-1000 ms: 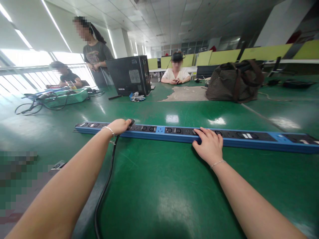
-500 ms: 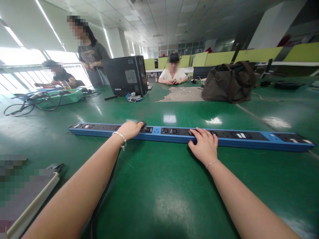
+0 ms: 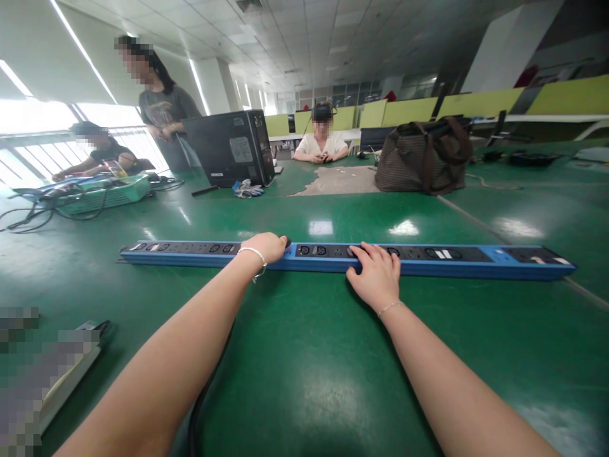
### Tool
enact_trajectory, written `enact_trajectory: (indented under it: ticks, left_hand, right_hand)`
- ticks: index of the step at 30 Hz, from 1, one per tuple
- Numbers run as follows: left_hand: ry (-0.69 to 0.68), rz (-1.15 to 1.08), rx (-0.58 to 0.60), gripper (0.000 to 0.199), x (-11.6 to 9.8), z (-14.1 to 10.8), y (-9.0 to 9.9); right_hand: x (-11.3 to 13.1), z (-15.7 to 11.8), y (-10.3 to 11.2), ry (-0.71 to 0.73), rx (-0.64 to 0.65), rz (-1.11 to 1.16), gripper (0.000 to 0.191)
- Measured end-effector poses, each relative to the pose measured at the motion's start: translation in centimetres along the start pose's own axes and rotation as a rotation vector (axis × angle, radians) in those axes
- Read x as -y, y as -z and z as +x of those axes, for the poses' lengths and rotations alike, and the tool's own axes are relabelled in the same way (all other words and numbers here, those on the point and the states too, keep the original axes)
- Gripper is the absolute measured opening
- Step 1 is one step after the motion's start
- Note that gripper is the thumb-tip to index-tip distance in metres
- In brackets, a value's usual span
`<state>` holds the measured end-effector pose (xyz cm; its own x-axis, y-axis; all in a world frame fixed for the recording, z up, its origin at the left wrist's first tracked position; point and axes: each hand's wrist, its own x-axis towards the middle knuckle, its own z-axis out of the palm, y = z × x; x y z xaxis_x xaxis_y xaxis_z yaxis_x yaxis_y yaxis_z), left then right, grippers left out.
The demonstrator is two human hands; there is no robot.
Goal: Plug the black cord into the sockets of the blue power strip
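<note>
A long blue power strip [image 3: 447, 269] with a black socket face lies across the green table in front of me. My left hand [image 3: 264, 247] is closed around a black plug [image 3: 286, 241], held over the strip beside its blue middle socket section; whether the plug touches a socket is hidden. A black cable [image 3: 194, 416] runs down from under that hand along my left forearm. Right of the middle, my right hand [image 3: 377, 274] grips the strip, fingers over its top and thumb against the near side.
Beyond the strip stand a black computer case [image 3: 228, 147], crumpled gloves [image 3: 247, 188] and a brown bag [image 3: 421, 155]. At left are a green basket [image 3: 104, 193] with cables and a flat pale-edged object [image 3: 66, 384]. Several people are across the table.
My left hand has moved right along the strip with the plug, towards the blue middle section. My right hand keeps its place on the strip. The whole view has shifted slightly.
</note>
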<state>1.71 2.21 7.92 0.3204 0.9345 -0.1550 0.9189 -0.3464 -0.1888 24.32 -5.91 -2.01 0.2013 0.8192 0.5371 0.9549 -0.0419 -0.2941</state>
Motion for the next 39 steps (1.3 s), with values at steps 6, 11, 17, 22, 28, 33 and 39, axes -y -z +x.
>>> enact_trajectory:
  ticks: [6, 11, 17, 22, 28, 33, 39]
  left_hand:
    - [0.078, -0.015, 0.039, 0.057, -0.5, -0.3, 0.6]
    - [0.097, -0.031, 0.052, 0.058, -0.5, -0.3, 0.4]
    - [0.103, -0.05, 0.07, 0.059, -0.6, -0.1, 0.3]
    - [0.146, -0.078, 0.074, 0.059, -1.3, -0.1, 0.4]
    - [0.211, -0.097, 0.07, 0.058, -2.7, -0.8, 0.5]
    - [0.174, -0.092, 0.107, 0.057, -2.7, -0.2, 0.7]
    - [0.048, -0.026, 0.121, 0.05, -2.2, 0.7, 0.9]
  right_hand:
    - [0.0, 0.0, 0.0, 0.005, -0.006, 0.011, 0.044]
    - [0.1, 0.0, 0.0, 0.001, -0.005, 0.008, 0.044]
    - [0.1, 0.0, 0.1, -0.006, 0.005, 0.01, 0.043]
    - [0.1, 0.0, 0.1, -0.006, 0.008, 0.011, 0.044]
    - [0.0, 0.0, 0.0, 0.003, -0.01, 0.012, 0.044]
    - [0.0, 0.0, 0.1, 0.004, -0.002, 0.004, 0.044]
    - [0.1, 0.0, 0.2, 0.003, 0.007, 0.001, 0.045]
